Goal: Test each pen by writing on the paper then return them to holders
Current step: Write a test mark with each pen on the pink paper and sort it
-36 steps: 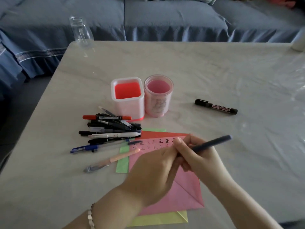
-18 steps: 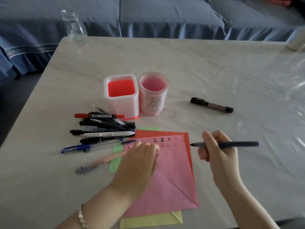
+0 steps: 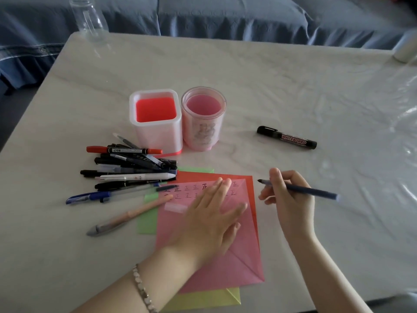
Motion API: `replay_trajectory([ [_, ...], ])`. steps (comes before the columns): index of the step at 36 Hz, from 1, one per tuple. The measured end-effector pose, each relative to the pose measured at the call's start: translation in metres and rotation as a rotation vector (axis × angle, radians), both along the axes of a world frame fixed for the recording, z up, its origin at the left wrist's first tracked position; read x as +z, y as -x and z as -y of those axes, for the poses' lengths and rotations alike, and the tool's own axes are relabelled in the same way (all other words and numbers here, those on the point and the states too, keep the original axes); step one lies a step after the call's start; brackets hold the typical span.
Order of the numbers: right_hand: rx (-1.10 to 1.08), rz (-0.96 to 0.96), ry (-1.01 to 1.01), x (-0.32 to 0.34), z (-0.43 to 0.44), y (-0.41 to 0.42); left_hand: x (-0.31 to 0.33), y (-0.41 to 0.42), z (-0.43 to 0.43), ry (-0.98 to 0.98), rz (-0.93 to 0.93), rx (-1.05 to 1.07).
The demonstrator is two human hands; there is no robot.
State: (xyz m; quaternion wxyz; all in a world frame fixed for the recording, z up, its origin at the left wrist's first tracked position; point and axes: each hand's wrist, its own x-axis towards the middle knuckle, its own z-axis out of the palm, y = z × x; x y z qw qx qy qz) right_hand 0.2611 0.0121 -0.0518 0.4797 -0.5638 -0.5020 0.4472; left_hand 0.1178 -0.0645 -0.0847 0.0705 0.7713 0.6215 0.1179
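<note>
While left hand (image 3: 209, 220) presses paper (image 3: 239, 263), right hand (image 3: 291, 199) pinches pen (image 3: 320, 192) near tip.

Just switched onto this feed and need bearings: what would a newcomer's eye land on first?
The hands up front: the left hand lies flat on the pink paper with its rows of test marks, while the right hand holds a dark blue pen just right of the sheet. Next, the pile of pens left of the paper, before the penless square holder and round holder; a black whiteboard marker lies alone farther right.
</note>
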Motion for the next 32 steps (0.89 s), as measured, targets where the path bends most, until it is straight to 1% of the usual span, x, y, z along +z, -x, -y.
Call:
replay_trajectory([
  [1, -0.007, -0.003, -0.011, -0.001, -0.002, 0.002, -0.001, 0.000, -0.002, 0.045, -0.025, 0.002],
  [3, -0.028, 0.004, -0.031, -0.003, -0.004, 0.006, -0.004, 0.003, -0.003, 0.092, 0.016, -0.019],
  [11, -0.124, 0.116, -0.048, -0.019, -0.008, 0.021, -0.011, 0.006, -0.004, 0.046, 0.090, -0.038],
  [16, -0.136, 0.193, -0.085, -0.029, -0.007, 0.025, -0.008, 0.008, -0.005, 0.044, 0.100, -0.031],
  [20, -0.145, 0.186, -0.108, -0.034, -0.008, 0.026, -0.006, 0.007, -0.005, 0.052, 0.089, -0.033],
  [32, -0.111, 0.250, -0.141, -0.038, -0.009, 0.025, -0.003, 0.007, -0.006, 0.063, 0.111, -0.039],
])
